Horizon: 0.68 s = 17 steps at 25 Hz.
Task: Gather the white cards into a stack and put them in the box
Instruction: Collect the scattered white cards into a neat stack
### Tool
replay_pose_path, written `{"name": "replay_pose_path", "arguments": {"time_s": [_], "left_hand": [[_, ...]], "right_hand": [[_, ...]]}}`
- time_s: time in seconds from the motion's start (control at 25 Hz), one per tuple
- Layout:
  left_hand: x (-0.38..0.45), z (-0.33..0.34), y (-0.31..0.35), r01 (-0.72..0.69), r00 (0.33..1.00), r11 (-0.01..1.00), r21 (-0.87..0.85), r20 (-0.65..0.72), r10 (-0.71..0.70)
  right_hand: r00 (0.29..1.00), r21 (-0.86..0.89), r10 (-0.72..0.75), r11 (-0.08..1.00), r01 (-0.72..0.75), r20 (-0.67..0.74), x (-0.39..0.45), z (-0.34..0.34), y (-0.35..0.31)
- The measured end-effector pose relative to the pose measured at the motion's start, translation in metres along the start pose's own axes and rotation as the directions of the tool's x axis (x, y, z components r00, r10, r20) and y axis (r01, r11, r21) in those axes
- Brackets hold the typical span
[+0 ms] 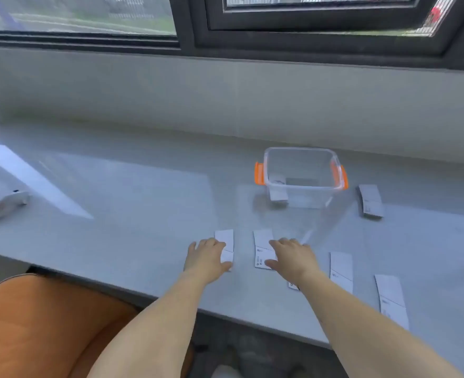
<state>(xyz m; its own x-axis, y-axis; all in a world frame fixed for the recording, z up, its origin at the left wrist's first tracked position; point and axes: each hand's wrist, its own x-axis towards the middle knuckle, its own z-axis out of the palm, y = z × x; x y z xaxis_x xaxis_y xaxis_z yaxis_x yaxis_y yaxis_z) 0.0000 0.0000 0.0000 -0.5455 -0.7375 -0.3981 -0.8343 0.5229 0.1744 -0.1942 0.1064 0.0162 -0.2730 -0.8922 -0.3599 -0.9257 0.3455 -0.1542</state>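
Both hands (207, 256) (293, 257) rest flat on separate white cards (226, 240) (262, 244).

The table (116, 241) is pale grey with a faint mottle. The box (301, 175) is clear plastic with bright orange latches (259, 173). The cards (341, 268) are white with small black print. The seat cushion (34, 323) is burnt orange, and the window frame (189, 28) is dark grey.

Home or office window nook — grey sill counter (116, 241), dark-framed window (187, 36), orange seat (34, 323).
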Motion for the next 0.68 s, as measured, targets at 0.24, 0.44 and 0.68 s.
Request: {"name": "replay_pose_path", "arguments": {"time_s": [0.24,0.44,0.68], "left_hand": [[0.044,-0.004,-0.005,-0.058,0.995,0.995,0.077,0.090,0.051],[0.059,0.005,-0.008,-0.046,0.993,0.992,0.114,0.111,0.033],[0.065,0.010,-0.007,-0.047,0.996,0.990,0.131,0.087,0.036]], "right_hand": [[0.992,-0.063,-0.044,0.997,0.052,0.117,0.043,0.011,-0.011],[0.974,-0.075,0.018,0.997,-0.001,0.226,0.062,0.024,-0.009],[0.972,-0.071,0.029,0.997,-0.012,0.233,0.071,0.034,-0.009]]}}
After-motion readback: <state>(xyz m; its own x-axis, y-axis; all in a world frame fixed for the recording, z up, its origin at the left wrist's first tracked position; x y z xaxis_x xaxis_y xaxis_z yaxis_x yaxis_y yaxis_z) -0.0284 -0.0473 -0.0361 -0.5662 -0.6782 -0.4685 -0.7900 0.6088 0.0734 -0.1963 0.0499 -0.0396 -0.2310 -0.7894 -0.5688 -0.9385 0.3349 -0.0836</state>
